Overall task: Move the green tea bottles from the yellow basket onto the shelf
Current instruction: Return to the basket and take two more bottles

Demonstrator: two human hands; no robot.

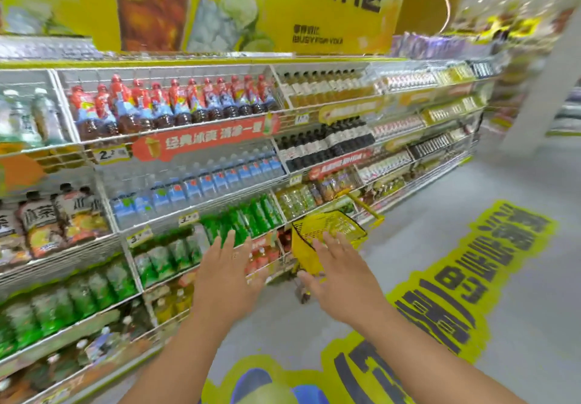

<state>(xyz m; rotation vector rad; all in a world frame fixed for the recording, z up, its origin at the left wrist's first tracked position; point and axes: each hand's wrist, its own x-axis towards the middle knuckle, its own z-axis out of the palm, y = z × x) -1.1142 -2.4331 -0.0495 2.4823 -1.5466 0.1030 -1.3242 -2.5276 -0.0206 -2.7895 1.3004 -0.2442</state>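
Left hand (224, 273), right hand (338, 274): near, both empty, fingers (333, 245) spread apart, reaching forward. Basket (327, 230): 12 o'clock, on floor beside shelf (201, 205) for short transfers; contents unclear. Green bottles (242, 219): 11 o'clock, shelved.

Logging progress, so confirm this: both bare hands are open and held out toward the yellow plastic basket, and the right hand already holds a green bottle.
Wrong on one point: the right hand holds nothing. The head view shows both it and the left hand open and outstretched toward the yellow plastic basket.

Bright, even light — blurred, warped edges
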